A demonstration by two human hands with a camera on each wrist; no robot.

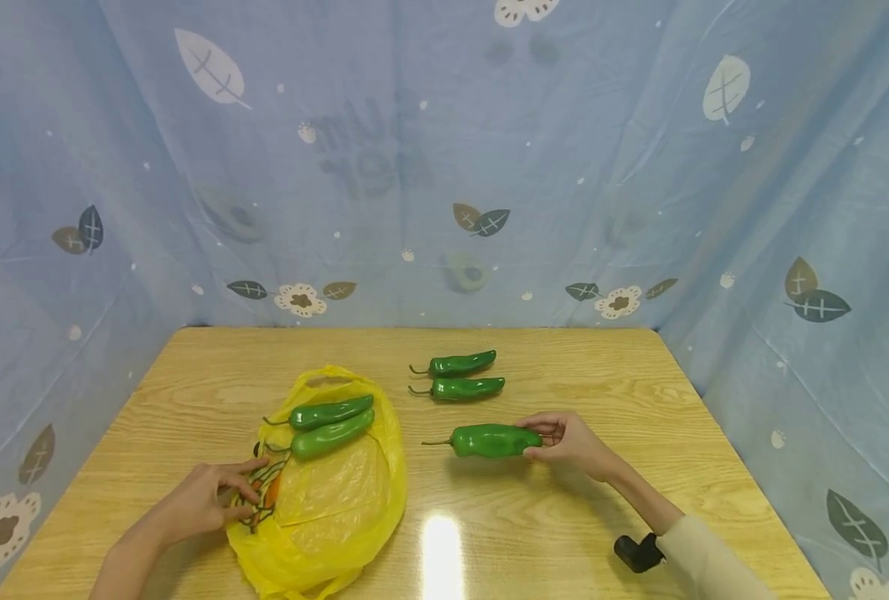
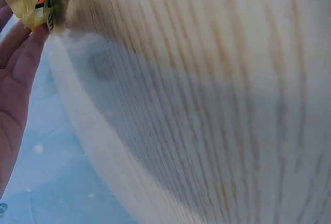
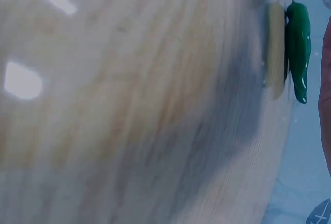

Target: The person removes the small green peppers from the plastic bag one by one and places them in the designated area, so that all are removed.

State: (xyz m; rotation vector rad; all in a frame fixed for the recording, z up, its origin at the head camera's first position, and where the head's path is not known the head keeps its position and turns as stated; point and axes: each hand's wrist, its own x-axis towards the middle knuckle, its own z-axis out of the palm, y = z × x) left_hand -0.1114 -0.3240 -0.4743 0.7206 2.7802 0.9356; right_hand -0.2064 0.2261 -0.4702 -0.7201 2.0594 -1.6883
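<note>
My right hand (image 1: 567, 446) pinches the tip end of a large green pepper (image 1: 489, 440), whose stem points left; its shadow falls on the table beneath. With my left hand (image 1: 204, 500) I hold the printed left edge of a yellow plastic bag (image 1: 339, 500), fingers curled at its rim. Inside the bag's mouth lie a dark green pepper (image 1: 332, 412) and a lighter green pepper (image 1: 333, 435), side by side. In the left wrist view, the left fingers (image 2: 31, 53) pinch the bag's edge (image 2: 39, 1).
Two more green peppers, a rear one (image 1: 462, 363) and a front one (image 1: 468, 388), lie side by side on the wooden table (image 1: 579, 367) beyond the right hand. A black device (image 1: 637, 553) sits by the right sleeve. Blue patterned curtain (image 1: 414, 167) surrounds the table's back and sides.
</note>
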